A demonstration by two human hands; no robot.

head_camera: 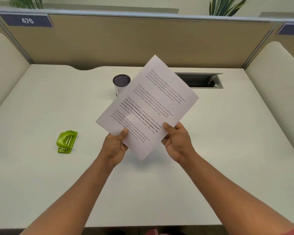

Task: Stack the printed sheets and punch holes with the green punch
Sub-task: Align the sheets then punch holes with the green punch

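**Sheets gathered in the hands, punch untouched**

Two bare forearms are stretched forward over the white tabletop (41, 107), and the printed sheets (148, 106) are held up between the hands, clear of the surface and turned at a slant. The left hand (115, 146) is closed on the near left edge, its thumb pressed on the printed face. The right hand (176, 141) is closed on the near right edge in the same way. Whether one sheet or several are held cannot be told, since only the top page shows and no separate edges are seen.

The green punch (66, 141) is seen lying on the tabletop well to the left of the hands, with nothing touching it. A mesh pen cup (121, 83) is partly hidden behind the far edge of the paper, and a cable slot (200, 80) is set into the tabletop beyond it.

No loose pages are seen on the tabletop, so the stacking is judged to be done or nearly so. No holes are visible in the paper; the punching is judged to be wholly left.
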